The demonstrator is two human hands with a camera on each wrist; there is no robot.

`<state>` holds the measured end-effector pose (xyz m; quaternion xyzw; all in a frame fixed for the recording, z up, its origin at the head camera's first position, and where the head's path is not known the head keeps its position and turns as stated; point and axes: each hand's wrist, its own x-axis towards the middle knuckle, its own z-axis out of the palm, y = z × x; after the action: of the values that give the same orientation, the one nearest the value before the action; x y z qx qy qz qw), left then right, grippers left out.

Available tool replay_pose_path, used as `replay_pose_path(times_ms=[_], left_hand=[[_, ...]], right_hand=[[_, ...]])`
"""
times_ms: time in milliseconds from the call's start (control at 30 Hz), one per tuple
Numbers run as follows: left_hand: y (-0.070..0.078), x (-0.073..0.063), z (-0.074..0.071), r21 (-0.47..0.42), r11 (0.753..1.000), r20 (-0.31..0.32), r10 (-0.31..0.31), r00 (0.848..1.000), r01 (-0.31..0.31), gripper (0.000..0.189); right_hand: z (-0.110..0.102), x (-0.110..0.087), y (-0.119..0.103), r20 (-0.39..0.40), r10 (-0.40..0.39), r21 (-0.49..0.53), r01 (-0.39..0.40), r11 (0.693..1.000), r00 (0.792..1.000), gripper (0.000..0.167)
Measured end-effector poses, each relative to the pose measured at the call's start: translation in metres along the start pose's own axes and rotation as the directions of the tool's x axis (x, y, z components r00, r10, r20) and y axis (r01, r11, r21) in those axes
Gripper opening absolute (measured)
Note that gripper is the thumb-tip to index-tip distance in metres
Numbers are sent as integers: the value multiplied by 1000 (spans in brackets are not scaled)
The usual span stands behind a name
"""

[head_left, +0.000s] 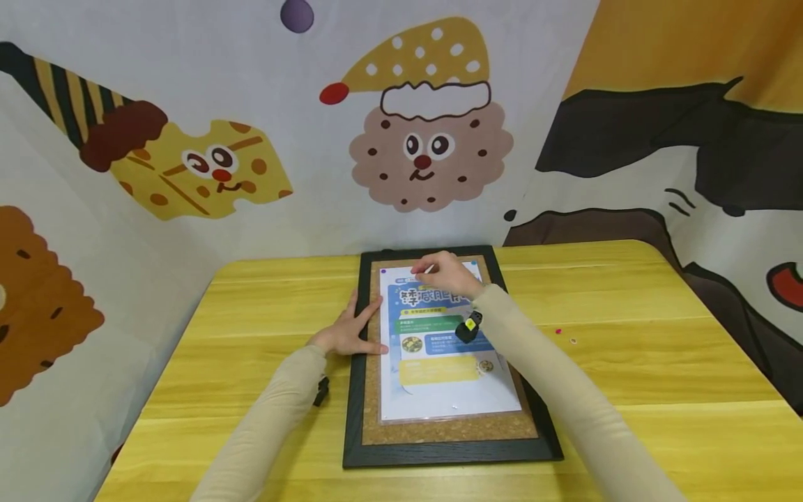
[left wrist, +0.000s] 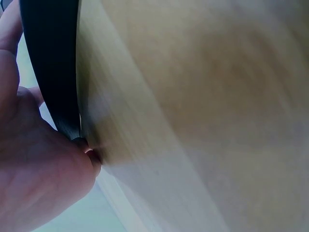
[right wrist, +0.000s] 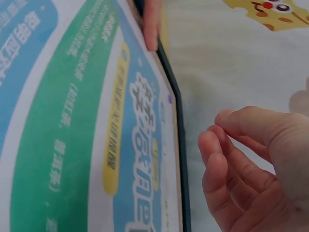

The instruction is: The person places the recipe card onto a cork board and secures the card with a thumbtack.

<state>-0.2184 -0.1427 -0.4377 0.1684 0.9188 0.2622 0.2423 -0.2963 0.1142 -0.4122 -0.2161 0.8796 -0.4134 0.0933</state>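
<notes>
Yellow wooden table (head_left: 659,390) carried the framed corkboard (head_left: 452,432) and, on it, the poster (head_left: 441,345). Left hand (head_left: 343,336) lay spread over the corkboard's left edge; right hand (head_left: 447,272) hung above, fingertips together, whether around something I could not tell. Pinning seemed underway, next needing precise pressing.

A white backdrop (head_left: 314,157) bearing cartoon cheese (head_left: 201,181) and a capped biscuit (head_left: 433,185) rises behind the far edge of the yellow wood-grained surface (head_left: 219,362).
</notes>
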Motion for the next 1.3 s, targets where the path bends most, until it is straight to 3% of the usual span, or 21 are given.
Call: replay_pose_path(times_ms=[333,600,933,1300], left_hand=[[2,-2,-2,-18,999,-16,26,1000,-26,103],[4,-4,-3,-11,999,-18,39,999,-39,103],[1,-4,-4,-19,999,-9,44,999,-45,103],[0,-3,-2,-24,998,-12,53,999,-53,104]], right_hand=[[-15,-14,3,-76,39,17,-37,999,996,23],[-24,-27,14,-83,103,21,-102,995,991,23],[-28,-46,31,-104,37,32,-34,999,994,20],[-38,-72,43,-92,45,26,-42,999,995,22]])
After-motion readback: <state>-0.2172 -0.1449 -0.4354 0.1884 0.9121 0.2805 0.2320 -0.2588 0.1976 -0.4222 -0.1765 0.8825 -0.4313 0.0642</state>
